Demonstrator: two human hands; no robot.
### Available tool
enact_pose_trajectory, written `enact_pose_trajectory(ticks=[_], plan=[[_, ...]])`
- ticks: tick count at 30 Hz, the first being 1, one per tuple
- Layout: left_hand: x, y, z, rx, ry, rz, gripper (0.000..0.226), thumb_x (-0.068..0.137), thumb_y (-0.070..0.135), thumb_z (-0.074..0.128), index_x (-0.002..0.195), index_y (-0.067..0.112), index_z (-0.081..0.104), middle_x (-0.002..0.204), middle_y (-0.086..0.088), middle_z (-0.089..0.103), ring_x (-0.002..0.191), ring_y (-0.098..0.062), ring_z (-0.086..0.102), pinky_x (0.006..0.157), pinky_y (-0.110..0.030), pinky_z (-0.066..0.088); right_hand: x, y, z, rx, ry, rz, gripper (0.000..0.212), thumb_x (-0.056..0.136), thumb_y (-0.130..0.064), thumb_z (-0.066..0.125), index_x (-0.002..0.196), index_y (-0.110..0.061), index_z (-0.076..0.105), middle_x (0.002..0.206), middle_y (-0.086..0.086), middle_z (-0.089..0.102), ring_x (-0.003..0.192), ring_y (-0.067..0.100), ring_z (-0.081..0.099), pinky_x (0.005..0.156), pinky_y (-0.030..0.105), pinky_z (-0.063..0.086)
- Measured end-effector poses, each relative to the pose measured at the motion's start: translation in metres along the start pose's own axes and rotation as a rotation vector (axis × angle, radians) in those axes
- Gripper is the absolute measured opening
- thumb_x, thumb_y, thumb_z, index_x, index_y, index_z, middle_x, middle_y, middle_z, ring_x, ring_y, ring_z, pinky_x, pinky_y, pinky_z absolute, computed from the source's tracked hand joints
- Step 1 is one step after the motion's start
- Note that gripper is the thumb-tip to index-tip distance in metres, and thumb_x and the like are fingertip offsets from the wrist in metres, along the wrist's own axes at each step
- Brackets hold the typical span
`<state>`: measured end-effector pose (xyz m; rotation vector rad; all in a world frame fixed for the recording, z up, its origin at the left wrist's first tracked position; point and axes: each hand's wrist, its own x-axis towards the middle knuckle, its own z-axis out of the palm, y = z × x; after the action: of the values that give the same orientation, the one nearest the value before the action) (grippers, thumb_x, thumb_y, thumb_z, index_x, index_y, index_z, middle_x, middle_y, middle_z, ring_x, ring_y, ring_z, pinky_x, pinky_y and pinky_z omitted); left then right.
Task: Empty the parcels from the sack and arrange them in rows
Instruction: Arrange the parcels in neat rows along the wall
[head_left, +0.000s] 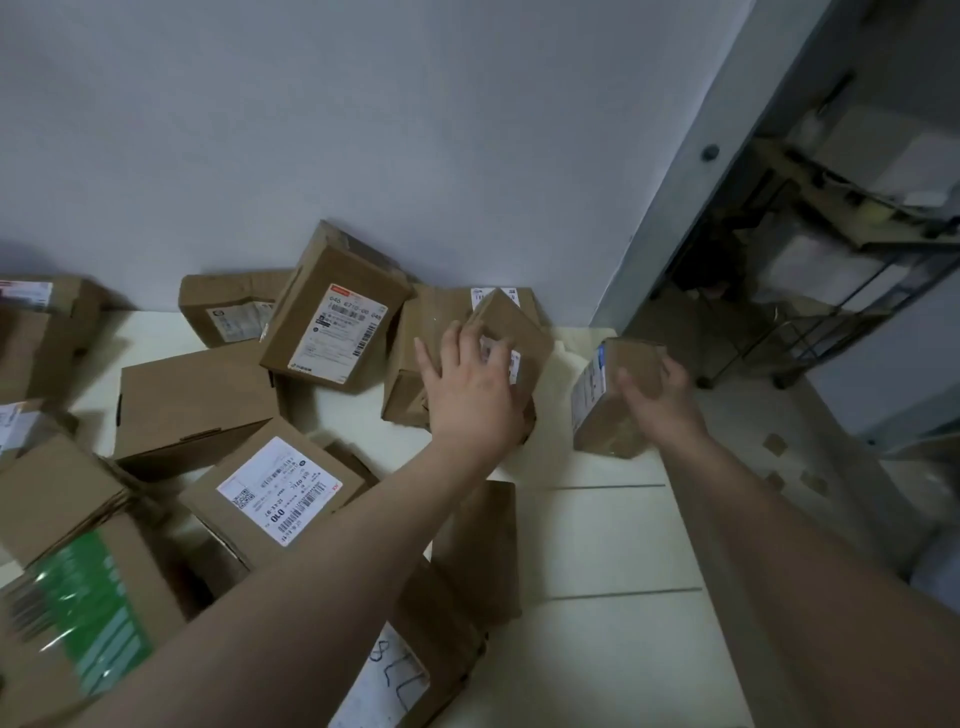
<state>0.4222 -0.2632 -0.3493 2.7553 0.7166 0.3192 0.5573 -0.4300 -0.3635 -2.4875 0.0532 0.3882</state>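
Note:
Several brown cardboard parcels lie scattered on the pale tiled floor (613, 540) against a white wall. My left hand (467, 389) grips a small tilted box (511, 325) that leans on a larger carton (418, 358). My right hand (660, 400) holds another small box (602, 402), upright, with a white label on its left face, standing apart to the right. A labelled box (332, 327) leans against the wall, and one with a barcode label (275, 488) lies under my left forearm. No sack is in view.
More cartons crowd the left edge, one with green tape (98, 623). A flat box with handwriting (395, 670) lies near my left elbow. A grey door frame (691, 171) and a wire rack (831, 291) stand to the right.

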Motion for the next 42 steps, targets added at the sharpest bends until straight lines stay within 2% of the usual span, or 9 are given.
enact_pose_trajectory(ticks=[3, 9, 13, 15, 21, 25, 31, 35, 42], plan=[[0.007, 0.010, 0.018, 0.109, -0.138, -0.036, 0.048, 0.093, 0.045, 0.047, 0.138, 0.030, 0.043, 0.160, -0.003, 0.013, 0.148, -0.034, 0.005, 0.114, -0.067, 0.006, -0.003, -0.005, 0.019, -0.021, 0.050, -0.053, 0.085, 0.081, -0.067, 0.056, 0.146, -0.025, 0.020, 0.142, 0.014, 0.046, 0.120, 0.039, 0.053, 0.098, 0.046, 0.046], [0.009, 0.017, 0.035, 0.170, -0.127, -0.037, 0.059, 0.088, 0.051, 0.054, 0.142, 0.036, 0.036, 0.162, 0.000, 0.002, 0.147, -0.039, 0.002, 0.108, -0.061, 0.023, -0.008, -0.028, 0.028, -0.182, 0.127, -0.079, 0.102, 0.073, -0.064, 0.067, 0.143, -0.005, 0.023, 0.148, 0.013, 0.028, 0.129, 0.037, 0.042, 0.099, 0.044, 0.045], [-0.002, 0.011, 0.029, 0.266, -0.190, -0.064, 0.092, 0.079, 0.069, 0.057, 0.153, 0.034, 0.013, 0.162, -0.008, -0.016, 0.146, -0.044, -0.004, 0.107, -0.063, 0.023, -0.022, -0.046, 0.028, -0.185, -0.096, -0.060, 0.104, 0.073, -0.044, 0.072, 0.151, -0.038, 0.004, 0.151, 0.010, 0.012, 0.130, 0.039, 0.039, 0.088, 0.037, 0.043], [-0.006, 0.001, 0.021, 0.328, -0.186, -0.102, 0.093, 0.082, 0.061, 0.058, 0.155, 0.034, 0.007, 0.161, -0.011, -0.019, 0.145, -0.046, -0.002, 0.107, -0.064, 0.025, -0.030, -0.049, 0.025, -0.214, -0.136, -0.064, 0.092, 0.075, -0.042, 0.069, 0.148, -0.044, 0.014, 0.148, 0.011, 0.016, 0.128, 0.041, 0.040, 0.086, 0.036, 0.041], [-0.014, -0.022, -0.001, 0.259, -0.208, -0.255, 0.097, 0.076, 0.058, 0.067, 0.152, 0.035, 0.011, 0.162, -0.008, -0.015, 0.143, -0.048, 0.002, 0.106, -0.063, 0.024, -0.037, -0.016, 0.034, 0.619, 0.093, 0.124, 0.073, 0.076, -0.029, 0.074, 0.134, -0.027, 0.029, 0.140, 0.014, 0.030, 0.094, 0.027, 0.052, 0.089, 0.043, 0.056], [-0.020, -0.016, -0.001, 0.170, -0.176, -0.343, 0.101, 0.074, 0.065, 0.066, 0.152, 0.034, 0.010, 0.162, -0.007, -0.015, 0.144, -0.048, 0.001, 0.109, -0.065, 0.021, -0.044, 0.008, 0.050, 0.486, -0.016, 0.349, 0.067, 0.085, -0.033, 0.067, 0.136, -0.012, 0.029, 0.142, 0.017, 0.027, 0.105, 0.030, 0.042, 0.084, 0.038, 0.043], [-0.012, -0.014, 0.008, 0.309, -0.133, -0.435, 0.107, 0.077, 0.049, 0.067, 0.156, 0.026, -0.001, 0.155, -0.022, -0.033, 0.141, -0.050, -0.026, 0.110, -0.074, 0.001, -0.038, 0.008, 0.058, 0.049, 0.127, -0.171, 0.069, 0.081, -0.033, 0.071, 0.140, -0.040, 0.036, 0.157, 0.004, -0.001, 0.135, 0.034, 0.016, 0.100, 0.048, 0.042], [0.005, 0.007, 0.018, 0.404, -0.127, -0.074, 0.094, 0.086, 0.048, 0.051, 0.157, 0.024, -0.006, 0.157, -0.017, -0.031, 0.141, -0.040, -0.034, 0.109, -0.070, -0.015, -0.025, 0.000, 0.078, -0.270, 0.050, -0.248, 0.068, 0.082, -0.053, 0.065, 0.139, -0.034, 0.034, 0.157, 0.006, -0.005, 0.136, 0.037, 0.011, 0.101, 0.055, 0.036], [0.050, 0.004, 0.054, 0.278, -0.396, 0.301, 0.062, 0.097, 0.061, 0.030, 0.153, 0.046, 0.009, 0.165, 0.010, -0.008, 0.150, -0.021, -0.017, 0.115, -0.062, -0.014, 0.003, 0.002, 0.082, -0.281, 0.191, -0.186, 0.060, 0.087, -0.038, 0.059, 0.141, -0.030, 0.035, 0.159, 0.015, 0.001, 0.139, 0.046, 0.012, 0.107, 0.051, 0.035]])
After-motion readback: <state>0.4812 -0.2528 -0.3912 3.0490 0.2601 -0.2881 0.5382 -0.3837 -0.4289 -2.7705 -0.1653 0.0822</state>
